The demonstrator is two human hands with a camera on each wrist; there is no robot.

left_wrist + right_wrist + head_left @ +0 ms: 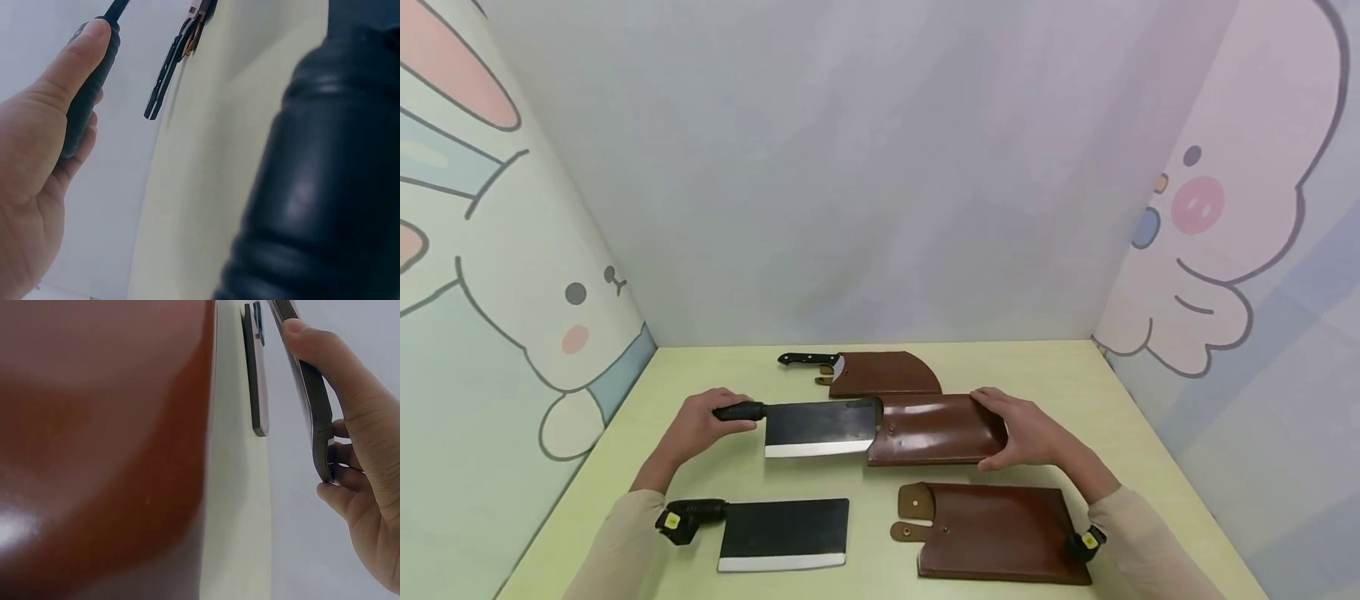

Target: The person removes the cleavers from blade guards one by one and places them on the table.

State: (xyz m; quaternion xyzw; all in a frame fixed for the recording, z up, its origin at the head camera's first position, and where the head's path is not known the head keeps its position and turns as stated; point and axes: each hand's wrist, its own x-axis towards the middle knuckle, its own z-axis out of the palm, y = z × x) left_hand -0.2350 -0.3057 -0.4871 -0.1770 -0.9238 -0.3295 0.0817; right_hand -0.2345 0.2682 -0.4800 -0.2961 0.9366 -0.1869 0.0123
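My left hand (707,423) grips the black handle (741,411) of a cleaver, its thumb lying along the handle in the left wrist view. The cleaver's dark blade (820,425), with a bright lower edge, points right. Its tip end meets the left opening of a glossy brown leather sheath (936,429); how far it reaches inside is hidden. At the sheath's far right end my right hand (1022,429) pinches it between thumb and fingers. In the right wrist view that held sheath (319,425) is seen edge-on, lifted off the table.
A second cleaver (784,533) lies at the front left of the pale yellow table (700,371). Right of it is another brown sheath (1000,529) with its strap unfastened. Behind the hands lies a knife with a black riveted handle (808,359) in a curved sheath (887,372).
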